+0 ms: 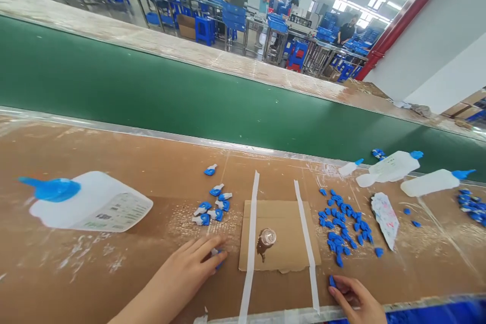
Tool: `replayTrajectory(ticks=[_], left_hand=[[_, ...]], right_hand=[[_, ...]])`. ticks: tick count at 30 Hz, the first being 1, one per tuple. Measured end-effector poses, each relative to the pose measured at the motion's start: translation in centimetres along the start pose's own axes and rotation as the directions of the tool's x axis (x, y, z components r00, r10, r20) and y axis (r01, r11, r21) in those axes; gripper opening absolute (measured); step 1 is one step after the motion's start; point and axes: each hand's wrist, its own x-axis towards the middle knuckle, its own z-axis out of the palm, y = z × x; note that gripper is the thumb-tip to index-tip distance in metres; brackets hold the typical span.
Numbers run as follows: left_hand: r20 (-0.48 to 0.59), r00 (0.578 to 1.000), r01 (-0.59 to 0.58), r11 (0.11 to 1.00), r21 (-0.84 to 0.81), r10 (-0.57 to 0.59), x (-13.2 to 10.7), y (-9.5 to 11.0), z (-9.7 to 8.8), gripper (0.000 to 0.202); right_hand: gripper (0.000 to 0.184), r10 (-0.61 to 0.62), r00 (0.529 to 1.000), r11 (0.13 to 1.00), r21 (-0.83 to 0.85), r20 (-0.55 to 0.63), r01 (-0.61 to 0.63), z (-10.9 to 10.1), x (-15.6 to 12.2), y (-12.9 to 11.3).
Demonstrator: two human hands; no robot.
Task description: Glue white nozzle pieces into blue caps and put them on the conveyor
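Observation:
My left hand [188,268] lies on the brown table, fingers pressed over a small blue-and-white part [217,253] near the cardboard square [283,235]. My right hand [355,296] is at the table's front edge, fingertips pinching a small blue cap [332,281]. A small clear vial [268,238] stands on the cardboard between two white tape strips [250,243]. Several assembled blue-and-white parts [210,207] lie to the left of the cardboard. A pile of loose blue caps [345,225] lies to the right.
A large white bottle with a blue nozzle [87,200] lies at left. Three white bottles [395,166] lie at the far right beside a crumpled rag [385,217]. A green conveyor belt [170,91] runs behind the table. People work at distant benches with blue crates.

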Motion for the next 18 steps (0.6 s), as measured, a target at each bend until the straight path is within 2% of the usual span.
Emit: replayTrajectory(ticks=[3, 5, 9, 11, 13, 16, 18], left_hand=[[0.106, 0.989, 0.105, 0.994, -0.032, -0.101, 0.4, 0.1, 0.2, 0.033], [0.137, 0.974, 0.192, 0.976, -0.100, -0.178, 0.4, 0.1, 0.3, 0.033], [0.077, 0.967, 0.255, 0.883, -0.394, -0.244, -0.1, 0.2, 0.9, 0.022], [0.032, 0.958, 0.248, 0.763, -0.597, -0.286, -0.3, 0.7, 1.2, 0.015], [0.040, 0.946, 0.238, 0.605, -0.760, -0.321, -0.2, 1.6, 1.6, 0.012], [0.100, 0.943, 0.218, 0.364, -0.906, -0.317, 0.3, 3.1, 2.2, 0.022], [0.140, 0.947, 0.192, 0.164, -0.968, -0.288, 0.6, 3.9, 2.5, 0.038]], right_hand=[[0.049, 0.008, 0.999, 1.000, 0.001, -0.049, -0.008, 0.4, -0.3, -1.0], [0.052, 0.005, 0.998, 1.000, -0.013, -0.058, -0.006, 0.5, -0.4, -1.4], [0.055, -0.016, 0.999, 0.999, -0.035, -0.051, 0.014, 0.7, -0.6, -2.5], [0.052, -0.053, 0.998, 0.998, -0.043, -0.044, 0.051, 1.1, -0.4, -4.0], [0.047, -0.143, 0.990, 0.988, -0.063, -0.012, 0.142, 1.8, 0.2, -6.6], [0.041, -0.328, 0.938, 0.936, -0.098, 0.109, 0.339, 3.2, 1.9, -11.3], [0.041, -0.394, 0.901, 0.899, -0.128, 0.182, 0.419, 4.2, 3.3, -14.0]])
